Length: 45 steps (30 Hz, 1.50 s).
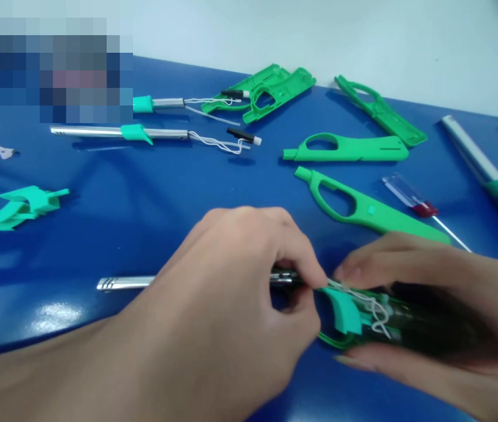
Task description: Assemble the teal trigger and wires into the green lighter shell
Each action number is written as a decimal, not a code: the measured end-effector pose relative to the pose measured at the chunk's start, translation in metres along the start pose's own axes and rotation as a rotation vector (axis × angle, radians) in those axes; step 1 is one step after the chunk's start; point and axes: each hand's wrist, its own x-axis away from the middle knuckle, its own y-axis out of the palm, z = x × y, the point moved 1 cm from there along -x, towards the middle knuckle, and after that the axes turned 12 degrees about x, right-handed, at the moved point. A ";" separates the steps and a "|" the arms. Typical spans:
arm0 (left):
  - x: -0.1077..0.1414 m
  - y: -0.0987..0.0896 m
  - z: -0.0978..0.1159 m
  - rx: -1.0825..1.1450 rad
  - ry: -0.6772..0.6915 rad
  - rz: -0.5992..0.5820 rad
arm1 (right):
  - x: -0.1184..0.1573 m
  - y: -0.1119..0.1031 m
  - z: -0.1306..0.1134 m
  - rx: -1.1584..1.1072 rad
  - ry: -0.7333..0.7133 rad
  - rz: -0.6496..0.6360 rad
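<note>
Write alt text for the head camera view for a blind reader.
A person's left hand holds a silver tube near white wires while the right hand holds a green casing; more green casings and a screwdriver lie on the blue table.

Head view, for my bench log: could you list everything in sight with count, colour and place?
Loose shells: five, green, top centre to right.
Wired tubes: two, silver with turquoise collars, upper left.
Larger-looking tube: one, silver, right edge.
Screwdriver: one, clear-and-red handle, right.
Angular pieces: count unclear, turquoise, left.
Small bits: three, pale, far left.
Held tube: one, silver, under left hand.
Held shell: one, green, between hands, partly hidden.
Curved part: one, turquoise, at held shell.
Loose wires: count unclear, white, over held shell.
Table: one, blue, beneath everything.
Left hand: one, bare, centre.
Right hand: one, bare, lower right.
</note>
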 end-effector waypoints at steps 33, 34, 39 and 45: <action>0.016 -0.019 0.007 0.056 0.023 -0.048 | 0.007 0.014 -0.009 0.054 0.021 0.134; 0.016 -0.019 0.007 0.055 0.019 -0.045 | 0.007 0.015 -0.009 0.052 0.028 0.136; 0.019 -0.018 0.007 0.033 0.096 -0.035 | 0.006 0.017 -0.011 -0.022 0.045 0.118; 0.024 -0.017 0.000 -0.044 0.208 -0.046 | 0.004 0.015 -0.010 -0.044 0.054 0.157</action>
